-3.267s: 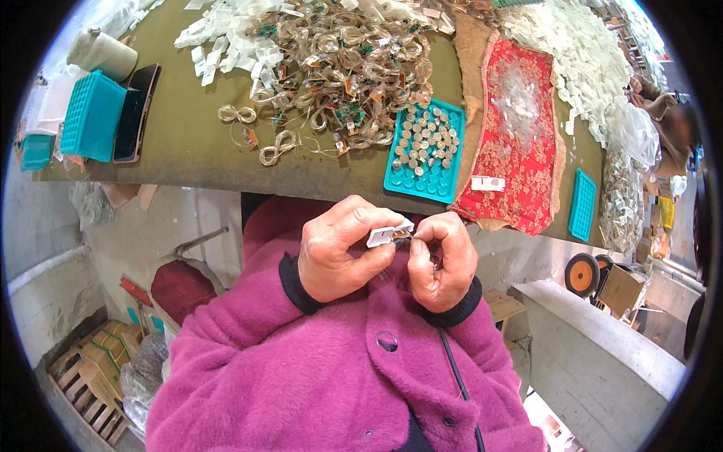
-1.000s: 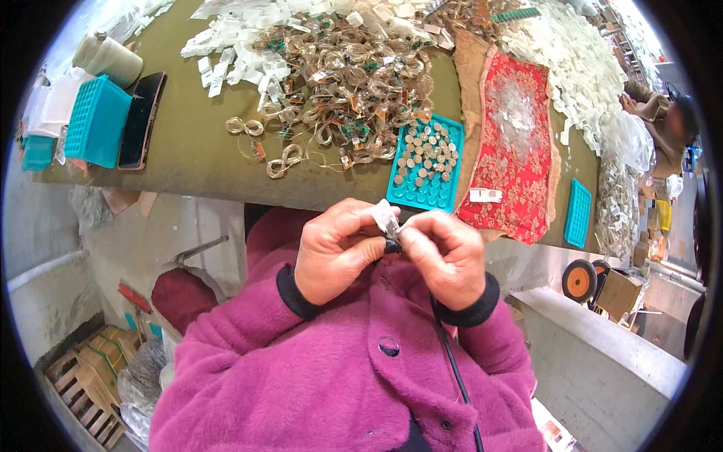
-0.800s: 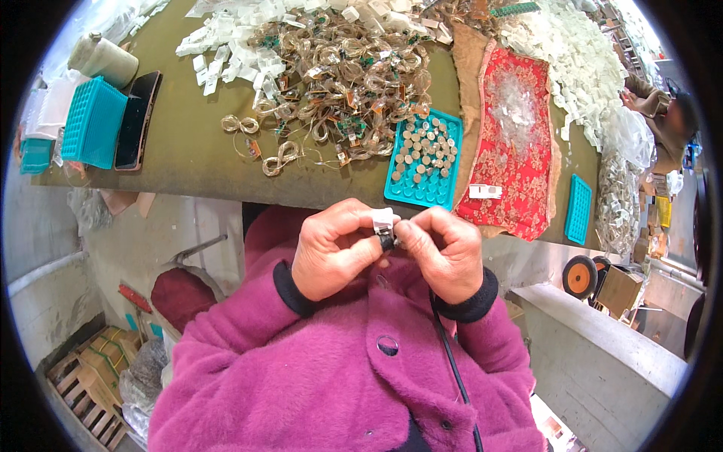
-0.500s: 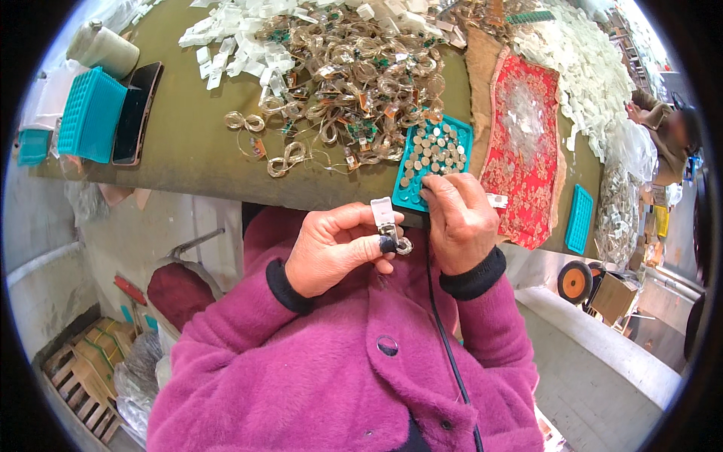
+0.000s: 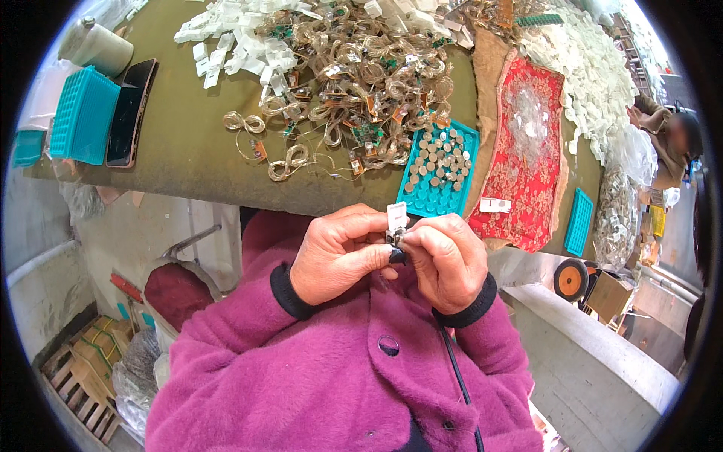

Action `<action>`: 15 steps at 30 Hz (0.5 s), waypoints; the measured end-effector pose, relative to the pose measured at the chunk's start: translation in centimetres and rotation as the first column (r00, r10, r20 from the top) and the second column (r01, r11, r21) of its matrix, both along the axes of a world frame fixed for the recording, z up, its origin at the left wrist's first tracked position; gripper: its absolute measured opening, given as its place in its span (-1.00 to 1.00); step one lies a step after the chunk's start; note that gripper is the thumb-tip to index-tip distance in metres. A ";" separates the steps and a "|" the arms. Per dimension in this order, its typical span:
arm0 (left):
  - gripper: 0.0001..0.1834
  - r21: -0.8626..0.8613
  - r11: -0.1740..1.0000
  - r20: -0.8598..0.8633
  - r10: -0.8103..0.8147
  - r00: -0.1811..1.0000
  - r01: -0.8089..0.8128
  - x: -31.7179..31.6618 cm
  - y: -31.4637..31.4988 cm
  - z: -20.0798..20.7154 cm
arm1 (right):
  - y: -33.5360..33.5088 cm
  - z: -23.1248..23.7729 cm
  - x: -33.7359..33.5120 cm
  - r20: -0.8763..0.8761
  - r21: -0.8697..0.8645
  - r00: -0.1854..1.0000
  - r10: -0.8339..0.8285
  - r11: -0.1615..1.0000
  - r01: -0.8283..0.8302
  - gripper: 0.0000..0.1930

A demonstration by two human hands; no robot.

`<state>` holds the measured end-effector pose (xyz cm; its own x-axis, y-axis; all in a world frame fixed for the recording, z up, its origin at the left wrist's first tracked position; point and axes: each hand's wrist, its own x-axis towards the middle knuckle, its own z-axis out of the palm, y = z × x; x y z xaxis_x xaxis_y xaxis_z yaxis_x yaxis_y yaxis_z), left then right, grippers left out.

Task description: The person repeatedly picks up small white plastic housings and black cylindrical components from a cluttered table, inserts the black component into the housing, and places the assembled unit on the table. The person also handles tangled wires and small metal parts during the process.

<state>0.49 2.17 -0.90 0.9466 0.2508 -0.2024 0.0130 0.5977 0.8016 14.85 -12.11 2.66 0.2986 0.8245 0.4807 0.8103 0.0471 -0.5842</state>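
Small white plastic case point(image 5: 397, 215), upright

Left forearm point(image 5: 237, 325) and right forearm point(image 5: 493, 343), both sleeved, angle upward and inward in front of the torso. The left wrist point(image 5: 292, 295) and right wrist point(image 5: 471, 303) are cuffed. Left hand point(image 5: 398, 235): thumb and index finger set in a pinch, back of the hand facing outward. Right hand point(image 5: 444, 260): fingers curled, fingertips directed toward the left fingertips; thumb largely hidden. The two hands are close together at their tips.
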 end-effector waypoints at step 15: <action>-0.68 0.188 0.982 0.050 -0.006 0.999 -0.004 -0.1 0.8 0.5 | -0.1 0.3 -0.1 -0.018 0.008 1.000 0.011 1.000 -0.011 -0.69</action>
